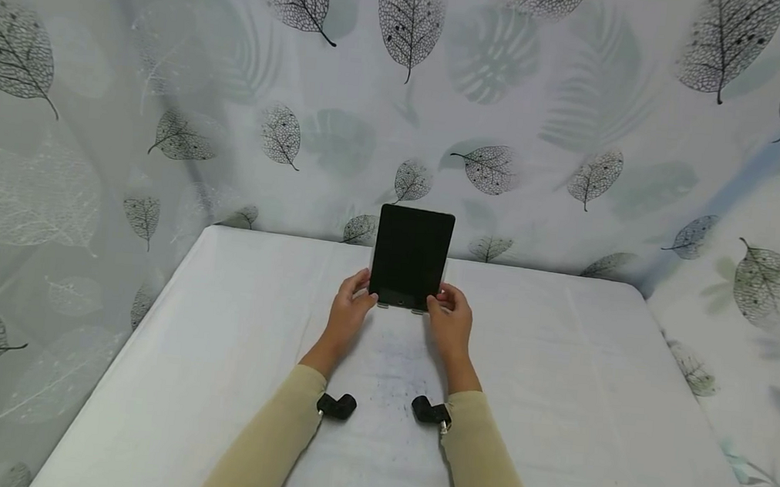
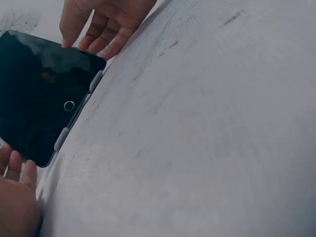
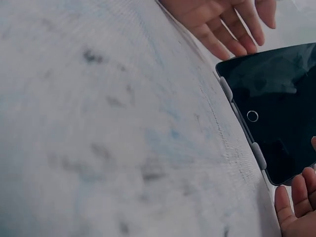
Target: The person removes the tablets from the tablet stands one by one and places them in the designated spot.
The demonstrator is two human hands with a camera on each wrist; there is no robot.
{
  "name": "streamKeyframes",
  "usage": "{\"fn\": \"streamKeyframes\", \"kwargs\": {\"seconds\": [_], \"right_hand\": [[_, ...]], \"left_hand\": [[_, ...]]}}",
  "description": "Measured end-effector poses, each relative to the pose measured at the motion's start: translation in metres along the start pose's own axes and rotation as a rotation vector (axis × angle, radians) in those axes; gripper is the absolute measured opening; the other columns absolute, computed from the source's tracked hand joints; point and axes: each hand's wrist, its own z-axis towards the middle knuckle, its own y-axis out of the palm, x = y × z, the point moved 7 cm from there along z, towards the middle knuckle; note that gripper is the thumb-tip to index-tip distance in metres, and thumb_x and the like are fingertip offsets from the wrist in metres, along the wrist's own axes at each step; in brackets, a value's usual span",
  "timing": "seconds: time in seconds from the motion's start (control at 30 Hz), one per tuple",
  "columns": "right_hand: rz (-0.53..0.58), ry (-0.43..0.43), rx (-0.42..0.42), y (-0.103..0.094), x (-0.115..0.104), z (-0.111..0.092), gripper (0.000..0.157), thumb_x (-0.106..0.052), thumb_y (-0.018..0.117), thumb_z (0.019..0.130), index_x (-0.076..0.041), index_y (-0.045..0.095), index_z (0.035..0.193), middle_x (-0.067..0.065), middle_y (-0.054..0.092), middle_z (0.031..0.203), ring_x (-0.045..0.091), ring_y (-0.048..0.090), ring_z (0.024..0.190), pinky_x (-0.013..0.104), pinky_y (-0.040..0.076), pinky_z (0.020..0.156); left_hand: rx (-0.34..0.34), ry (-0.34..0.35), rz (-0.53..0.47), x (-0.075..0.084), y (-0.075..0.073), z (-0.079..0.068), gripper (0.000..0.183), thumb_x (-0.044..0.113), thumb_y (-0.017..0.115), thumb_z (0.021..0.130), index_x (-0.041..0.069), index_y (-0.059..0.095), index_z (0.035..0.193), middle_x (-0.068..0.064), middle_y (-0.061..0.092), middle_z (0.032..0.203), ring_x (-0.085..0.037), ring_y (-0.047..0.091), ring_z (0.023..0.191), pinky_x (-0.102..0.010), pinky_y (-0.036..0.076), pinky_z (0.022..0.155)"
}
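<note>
A black tablet point(image 1: 411, 255) with a round home button stands upright, leaning back slightly, near the far edge of the table. Two small grey hooks, apparently of a stand point(image 2: 61, 139), sit along its lower edge; whatever is behind the tablet is hidden. My left hand point(image 1: 347, 313) holds the lower left side, thumb by the front corner and fingers along the edge. On the opposite side my right hand point(image 1: 451, 325) holds the lower right edge in the same manner. Both wrist views show fingertips at the tablet's side edges, with its screen point(image 3: 281, 113) dark and reflecting.
A white cloth with faint blue and dark smudges covers the table point(image 1: 250, 324). Leaf-printed curtains point(image 1: 401, 113) hang behind it and along both sides. Black wrist cameras point(image 1: 337, 407) are worn at both sleeve cuffs.
</note>
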Motion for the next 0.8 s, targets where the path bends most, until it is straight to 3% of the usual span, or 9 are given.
{"fn": "streamKeyframes", "kwargs": {"seconds": [0.1, 0.27, 0.5, 0.8], "right_hand": [[-0.013, -0.004, 0.028, -0.001, 0.004, 0.002, 0.032, -0.015, 0.069, 0.095, -0.003, 0.066, 0.125, 0.014, 0.065, 0.109, 0.023, 0.063, 0.099, 0.017, 0.05, 0.08], [-0.037, -0.026, 0.072, 0.0, 0.008, 0.005, 0.027, -0.015, 0.073, 0.093, -0.002, 0.07, 0.116, 0.016, 0.068, 0.106, 0.023, 0.063, 0.094, 0.02, 0.049, 0.078], [-0.071, -0.024, 0.107, 0.006, 0.013, 0.002, 0.027, -0.013, 0.081, 0.087, -0.001, 0.073, 0.109, 0.016, 0.071, 0.101, 0.023, 0.066, 0.089, 0.023, 0.053, 0.077], [-0.102, -0.011, 0.134, 0.003, 0.013, 0.003, 0.025, -0.005, 0.08, 0.087, 0.0, 0.07, 0.109, 0.015, 0.068, 0.1, 0.025, 0.065, 0.09, 0.031, 0.053, 0.08]], "left_hand": [[0.051, 0.027, 0.044, -0.002, -0.001, 0.005, 0.052, 0.007, 0.06, 0.1, 0.006, 0.047, 0.151, -0.014, 0.046, 0.151, -0.031, 0.045, 0.141, -0.048, 0.04, 0.118], [0.157, 0.06, 0.133, -0.007, -0.004, 0.01, 0.045, 0.004, 0.061, 0.097, 0.009, 0.059, 0.142, -0.01, 0.057, 0.136, -0.025, 0.055, 0.129, -0.039, 0.048, 0.112], [0.313, 0.009, 0.189, -0.013, -0.011, 0.007, 0.04, 0.001, 0.065, 0.09, 0.005, 0.068, 0.13, -0.013, 0.066, 0.119, -0.025, 0.064, 0.114, -0.036, 0.054, 0.102], [0.309, 0.014, 0.192, -0.01, -0.005, 0.008, 0.04, -0.002, 0.068, 0.09, 0.005, 0.067, 0.13, -0.015, 0.067, 0.118, -0.028, 0.065, 0.114, -0.038, 0.055, 0.102]]}}
